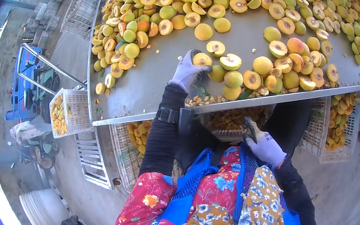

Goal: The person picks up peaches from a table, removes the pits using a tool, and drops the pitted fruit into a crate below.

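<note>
My left hand (187,70), in a pale lavender glove with dark fingertips, is over the metal table near its front edge. Its thumb and fingers curl around a halved apricot (202,60) with the cut side up. Close by lie another cut half (230,62) and a greenish apricot (233,79). In a matching glove, my right hand (265,145) is below the table edge in front of my body. Its fingers are closed together, and the dark tips hide what they hold, if anything.
Many whole-looking and halved apricots (166,12) cover the table (171,47). Pits and scraps (207,101) line its raised metal rim. Beneath stand crates, one with apricots (320,127) at right. A white crate (77,109) of fruit stands at left, near a metal rail (42,61).
</note>
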Tool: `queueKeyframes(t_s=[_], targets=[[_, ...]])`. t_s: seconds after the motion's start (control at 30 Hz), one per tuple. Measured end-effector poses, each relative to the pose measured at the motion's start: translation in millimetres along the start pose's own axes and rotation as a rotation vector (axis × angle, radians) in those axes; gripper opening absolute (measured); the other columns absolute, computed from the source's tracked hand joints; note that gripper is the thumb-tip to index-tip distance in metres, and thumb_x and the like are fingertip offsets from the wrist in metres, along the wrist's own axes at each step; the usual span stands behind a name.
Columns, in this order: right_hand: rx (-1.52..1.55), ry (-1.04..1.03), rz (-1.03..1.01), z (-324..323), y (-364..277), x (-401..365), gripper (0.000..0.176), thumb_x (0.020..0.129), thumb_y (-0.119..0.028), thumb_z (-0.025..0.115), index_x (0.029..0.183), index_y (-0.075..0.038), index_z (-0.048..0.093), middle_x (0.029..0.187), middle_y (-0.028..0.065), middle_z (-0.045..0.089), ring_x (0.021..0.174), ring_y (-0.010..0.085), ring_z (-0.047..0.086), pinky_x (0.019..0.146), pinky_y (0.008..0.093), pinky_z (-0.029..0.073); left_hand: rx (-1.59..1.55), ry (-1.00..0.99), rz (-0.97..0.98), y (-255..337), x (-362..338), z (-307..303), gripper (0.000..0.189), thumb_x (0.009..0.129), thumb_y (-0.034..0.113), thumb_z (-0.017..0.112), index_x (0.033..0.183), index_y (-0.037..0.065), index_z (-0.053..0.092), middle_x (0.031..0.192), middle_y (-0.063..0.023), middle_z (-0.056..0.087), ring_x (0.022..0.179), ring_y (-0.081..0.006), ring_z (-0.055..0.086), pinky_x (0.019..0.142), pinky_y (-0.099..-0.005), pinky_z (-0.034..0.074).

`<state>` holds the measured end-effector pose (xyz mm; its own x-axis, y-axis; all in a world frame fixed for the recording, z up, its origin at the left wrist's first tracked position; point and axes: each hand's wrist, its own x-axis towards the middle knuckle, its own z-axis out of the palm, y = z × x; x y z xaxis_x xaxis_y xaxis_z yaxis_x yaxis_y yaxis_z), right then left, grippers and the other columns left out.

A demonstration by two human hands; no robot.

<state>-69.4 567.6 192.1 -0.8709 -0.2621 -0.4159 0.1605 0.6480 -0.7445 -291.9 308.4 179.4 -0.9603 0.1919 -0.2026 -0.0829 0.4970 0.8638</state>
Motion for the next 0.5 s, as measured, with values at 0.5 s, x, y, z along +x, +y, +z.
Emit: queueKeyframes(t_s=[0.5], targets=[[-0.002, 0.197, -0.060, -16.1, 6.3, -0.9, 0.022, 0.094, -0.018, 0.059, 0.106, -0.002, 0.050, 0.076, 0.0269, 0.064, 0.073, 0.0451, 0.064, 0.060, 0.0521, 0.047, 1.261, 0.635, -0.611, -113.4, -101.7, -185.3, 0.066, 0.083, 0.037, 0.072, 0.138, 0.009, 0.047, 0.115, -0.0256, 0.059, 0.108, -0.0408, 0.059, 0.092, -0.0461, 0.049]])
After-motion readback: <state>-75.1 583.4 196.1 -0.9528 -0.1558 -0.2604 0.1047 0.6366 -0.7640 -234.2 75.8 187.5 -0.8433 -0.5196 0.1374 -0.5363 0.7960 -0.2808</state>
